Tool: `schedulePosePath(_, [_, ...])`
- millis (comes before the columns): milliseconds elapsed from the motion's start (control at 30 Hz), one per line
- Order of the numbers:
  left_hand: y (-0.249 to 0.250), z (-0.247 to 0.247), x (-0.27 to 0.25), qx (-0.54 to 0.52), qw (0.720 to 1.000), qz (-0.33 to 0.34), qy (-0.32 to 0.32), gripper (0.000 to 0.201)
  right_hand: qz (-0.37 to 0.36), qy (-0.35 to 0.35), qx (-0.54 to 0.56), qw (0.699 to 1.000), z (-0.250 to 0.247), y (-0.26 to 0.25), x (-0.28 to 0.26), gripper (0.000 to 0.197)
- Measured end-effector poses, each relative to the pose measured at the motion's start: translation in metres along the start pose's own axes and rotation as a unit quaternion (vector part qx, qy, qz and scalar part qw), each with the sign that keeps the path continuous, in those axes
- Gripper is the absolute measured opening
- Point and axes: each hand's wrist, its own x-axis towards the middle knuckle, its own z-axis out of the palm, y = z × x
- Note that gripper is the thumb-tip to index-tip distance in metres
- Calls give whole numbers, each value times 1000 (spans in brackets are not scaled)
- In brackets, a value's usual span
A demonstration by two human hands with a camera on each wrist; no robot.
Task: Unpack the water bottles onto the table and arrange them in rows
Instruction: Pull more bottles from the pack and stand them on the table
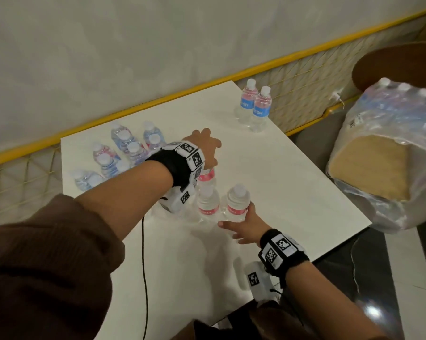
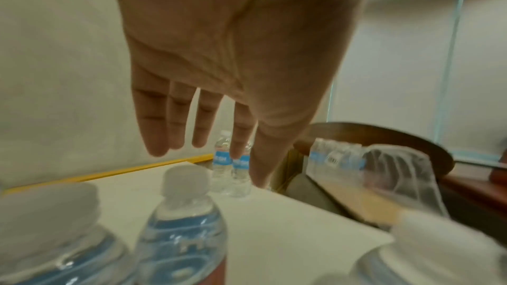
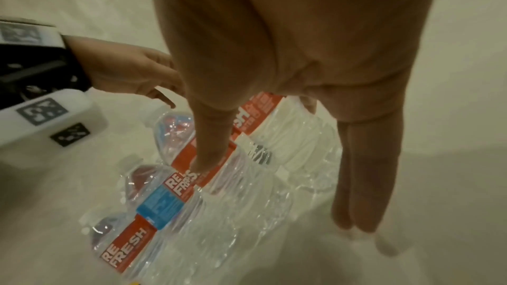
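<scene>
A: Beside the near cluster of bottles (image 1: 221,204), your right hand (image 1: 246,227) lies low on the table (image 1: 292,180), fingers straight and loose, brushing the base of the rightmost bottle (image 1: 237,203). Nothing gripped there.

B: And your left hand (image 1: 204,148) hovers above the far end of that cluster, fingers (image 2: 178,125) spread and released, holding nothing.

A: You're squaring up this group, I'd say. Push low on the bodies, not at the caps; these light bottles would tip easily.

B: Agreed. Use both flat palms as fences, one on each side of the cluster, and slide them together slowly so labels touch.

A: Left of the cluster, by the yellow rail (image 1: 133,106), another batch (image 1: 123,153) stands already set out.

B: Beyond the cluster, at the table's far corner, a blue-labelled pair (image 1: 253,106) waits. To its right, off the table, the wrapped pack (image 1: 391,133) sits, bottles inside.
</scene>
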Motion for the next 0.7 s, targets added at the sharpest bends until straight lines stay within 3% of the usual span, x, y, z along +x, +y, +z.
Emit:
schedulePosePath(133, [-3, 5, 10, 30, 997, 12, -75, 44, -14, -21, 89, 996, 17, -9, 9, 95])
schedulePosePath(267, [-6, -5, 15, 24, 991, 30, -127, 44, -23, 4, 76, 997, 36, -8, 28, 97])
schedulePosePath(300, [-7, -9, 12, 36, 989, 45, -135, 14, -30, 5, 70, 997, 41, -8, 32, 97])
schedulePosePath(333, [-10, -7, 16, 19, 990, 45, -132, 33, -33, 2, 59, 998, 46, -9, 36, 95])
schedulePosePath(400, [-12, -7, 17, 33, 989, 51, -138, 45, -42, -14, 41, 998, 55, -13, 40, 94])
schedulePosePath(567, [-12, -6, 14, 39, 985, 78, -147, 49, -51, -31, 50, 997, 72, -17, 48, 113])
schedulePosePath(700, [-18, 1, 15, 33, 978, 111, -173, 51, -27, -65, 73, 995, 71, -25, 38, 109])
